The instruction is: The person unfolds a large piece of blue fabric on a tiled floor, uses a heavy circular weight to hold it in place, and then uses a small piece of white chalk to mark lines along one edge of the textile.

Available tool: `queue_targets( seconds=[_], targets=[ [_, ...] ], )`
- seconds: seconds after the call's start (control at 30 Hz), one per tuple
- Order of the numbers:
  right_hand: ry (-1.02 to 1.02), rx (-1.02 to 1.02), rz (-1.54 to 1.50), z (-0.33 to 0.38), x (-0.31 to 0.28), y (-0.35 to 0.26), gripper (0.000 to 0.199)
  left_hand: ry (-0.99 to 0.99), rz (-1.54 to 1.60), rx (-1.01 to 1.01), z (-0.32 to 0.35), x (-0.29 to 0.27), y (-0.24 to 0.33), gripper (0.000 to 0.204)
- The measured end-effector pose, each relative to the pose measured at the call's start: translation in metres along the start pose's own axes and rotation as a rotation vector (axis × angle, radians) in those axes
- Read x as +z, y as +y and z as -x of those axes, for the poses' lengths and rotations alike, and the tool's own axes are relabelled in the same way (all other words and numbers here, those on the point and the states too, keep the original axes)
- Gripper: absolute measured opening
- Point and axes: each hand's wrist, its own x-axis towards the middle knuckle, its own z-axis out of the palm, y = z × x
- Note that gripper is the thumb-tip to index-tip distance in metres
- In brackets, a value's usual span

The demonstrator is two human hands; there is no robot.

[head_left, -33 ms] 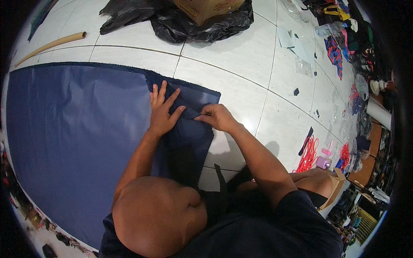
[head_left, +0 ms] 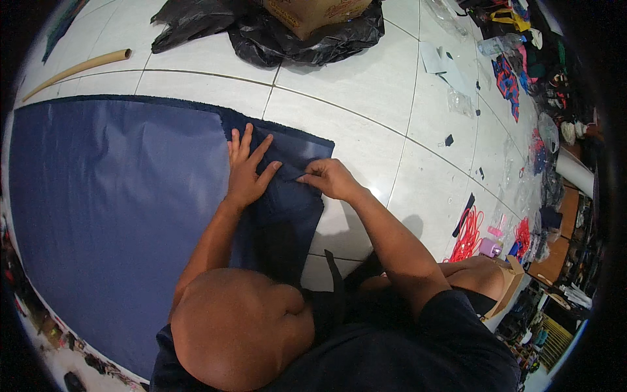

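Observation:
A large sheet of dark blue fabric (head_left: 124, 196) lies over the floor on the left, its surface smooth and slightly shiny. Along its right side runs a darker strip of fabric (head_left: 302, 151) with frayed edges, rumpled between my hands. My left hand (head_left: 248, 171) rests flat on the fabric where the sheet meets this strip, fingers spread and pointing away from me. To its right, my right hand (head_left: 332, 178) pinches a fold of the strip between thumb and fingers. The underside of the pinched fold is hidden.
White floor tiles (head_left: 339, 98) surround the fabric. Beyond it are a black plastic bag (head_left: 261, 49) under a cardboard box (head_left: 310, 16), and a tan tube (head_left: 91, 65) at far left. Red cord (head_left: 467, 238), fabric scraps and clutter lie to the right.

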Motion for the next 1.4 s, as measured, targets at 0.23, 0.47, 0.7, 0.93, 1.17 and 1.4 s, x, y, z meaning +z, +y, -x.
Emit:
queue_targets(
  seconds=[0.23,0.47,0.7,0.93,1.17,1.4],
  targets=[
    [0.132,0.114,-0.018,-0.004,-0.015,0.030,0.035,0.002,0.039,0.005,-0.001,0.000,0.001,0.062],
    [0.169,-0.077,0.222,0.002,-0.004,-0.030,0.055,0.017,0.040,-0.002,0.001,0.001,-0.002,0.061],
    [-0.069,0.082,0.171,-0.006,-0.009,-0.015,0.040,0.018,0.027,-0.008,0.002,0.001,-0.005,0.062],
    [0.525,-0.188,0.266,-0.001,-0.008,-0.005,0.052,0.010,0.046,-0.005,0.000,0.000,0.000,0.062],
    [0.136,-0.245,0.272,0.000,0.010,-0.007,0.037,0.010,0.017,0.008,0.000,0.001,-0.001,0.060],
    [0.051,0.080,0.041,-0.003,-0.015,0.004,0.038,0.023,0.046,-0.005,0.000,0.000,-0.001,0.060]
  ],
)
